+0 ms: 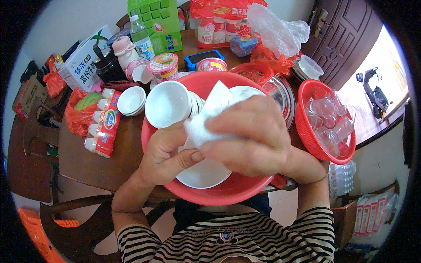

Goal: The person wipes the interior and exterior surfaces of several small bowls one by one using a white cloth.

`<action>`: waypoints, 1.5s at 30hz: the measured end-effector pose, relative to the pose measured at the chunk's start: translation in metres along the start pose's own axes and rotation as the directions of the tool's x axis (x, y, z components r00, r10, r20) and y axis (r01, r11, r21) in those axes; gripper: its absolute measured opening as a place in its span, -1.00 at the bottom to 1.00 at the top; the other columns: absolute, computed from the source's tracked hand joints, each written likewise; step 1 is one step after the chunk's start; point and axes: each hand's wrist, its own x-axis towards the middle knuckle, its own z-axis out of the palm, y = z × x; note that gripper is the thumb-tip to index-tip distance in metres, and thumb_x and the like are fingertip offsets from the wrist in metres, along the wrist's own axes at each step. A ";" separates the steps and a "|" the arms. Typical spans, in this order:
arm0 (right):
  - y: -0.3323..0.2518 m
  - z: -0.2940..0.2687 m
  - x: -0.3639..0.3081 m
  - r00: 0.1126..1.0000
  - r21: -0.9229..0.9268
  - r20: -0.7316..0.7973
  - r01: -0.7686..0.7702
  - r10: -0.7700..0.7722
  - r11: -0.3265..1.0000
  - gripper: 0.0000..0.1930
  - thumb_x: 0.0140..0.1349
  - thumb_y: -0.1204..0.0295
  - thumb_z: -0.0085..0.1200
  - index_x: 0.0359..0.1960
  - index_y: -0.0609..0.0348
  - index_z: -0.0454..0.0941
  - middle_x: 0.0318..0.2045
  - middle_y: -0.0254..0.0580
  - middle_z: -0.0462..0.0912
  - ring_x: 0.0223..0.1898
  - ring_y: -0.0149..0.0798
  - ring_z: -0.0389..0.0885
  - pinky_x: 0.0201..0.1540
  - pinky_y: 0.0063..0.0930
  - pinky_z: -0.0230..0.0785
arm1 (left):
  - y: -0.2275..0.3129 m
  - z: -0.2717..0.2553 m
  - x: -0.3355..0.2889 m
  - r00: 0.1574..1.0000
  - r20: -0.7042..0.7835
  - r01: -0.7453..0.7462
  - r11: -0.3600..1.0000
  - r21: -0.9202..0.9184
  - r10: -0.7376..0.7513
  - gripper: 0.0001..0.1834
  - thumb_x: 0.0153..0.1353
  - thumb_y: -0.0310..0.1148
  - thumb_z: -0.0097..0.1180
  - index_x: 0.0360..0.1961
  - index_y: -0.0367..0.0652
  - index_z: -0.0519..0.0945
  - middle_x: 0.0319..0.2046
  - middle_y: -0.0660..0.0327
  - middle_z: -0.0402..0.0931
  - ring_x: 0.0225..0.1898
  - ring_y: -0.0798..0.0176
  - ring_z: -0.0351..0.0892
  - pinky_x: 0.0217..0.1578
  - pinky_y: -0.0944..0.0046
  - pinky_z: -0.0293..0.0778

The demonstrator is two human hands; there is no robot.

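1. Two hands are over the red basin (228,195), which sits at the near edge of the wooden table (83,162), just in front of your striped shirt.
2. Your left hand (164,153) holds a white dish (204,173) by its rim; fingers are curled closed on it, thumb on top.
3. Your right hand (247,136) presses a white cloth (210,116) onto the same dish; the grip is closed on the cloth, fingers bent over it.
4. The dish is inside the basin, at its near side, tilted a bit toward you. The cloth covers the upper part of it.
5. A stack of white bowls (169,104) lies on its side in the far-left part of the basin, w/ the open side facing you, just beside your left hand.
6. Right of the basin stands a red basket (307,131) w/ small clear glass cups (329,118) inside, near your right wrist.
7. Left of the basin, on the table: two small white bowls (130,101) nested, and a pack of little drink bottles (104,122).
8. Behind the basin you see a metal bowl (280,94), a blue phone (203,57) and a plastic water bottle (141,37), well apart from your hands.
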 end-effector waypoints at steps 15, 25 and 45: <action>0.002 0.000 -0.003 0.998 -0.016 0.034 -0.044 0.044 0.999 -0.73 -0.13 0.46 0.11 -0.30 0.07 0.58 -0.26 -0.23 0.52 -0.24 -0.26 0.48 -0.24 -0.46 0.30 | 0.003 0.001 0.002 0.999 -0.036 0.032 0.999 -0.023 -0.033 -0.58 0.19 -0.24 0.05 -0.06 -0.36 0.45 -0.08 0.08 0.44 -0.04 0.21 0.42 -0.01 0.24 0.27; 0.006 -0.005 0.004 0.805 0.483 0.135 -0.562 0.577 0.671 -0.69 0.05 0.45 0.01 -0.11 0.11 0.48 -0.15 -0.11 0.43 -0.07 -0.14 0.37 -0.03 -0.35 0.22 | 0.004 0.000 0.002 0.999 -0.033 -0.042 0.999 0.036 0.043 -0.57 0.13 -0.31 0.08 -0.04 -0.41 0.43 -0.02 -0.01 0.41 0.02 0.11 0.41 0.09 0.20 0.19; 0.007 -0.005 0.000 0.977 0.221 0.094 -0.208 0.192 0.953 -0.70 -0.01 0.39 0.12 -0.18 0.11 0.49 -0.10 -0.03 0.45 -0.09 -0.09 0.45 0.00 -0.25 0.27 | 0.005 -0.002 0.000 0.996 0.073 -0.052 0.997 0.059 0.048 -0.61 0.06 -0.47 0.16 -0.06 -0.36 0.46 -0.05 0.06 0.45 0.00 0.18 0.42 0.05 0.23 0.23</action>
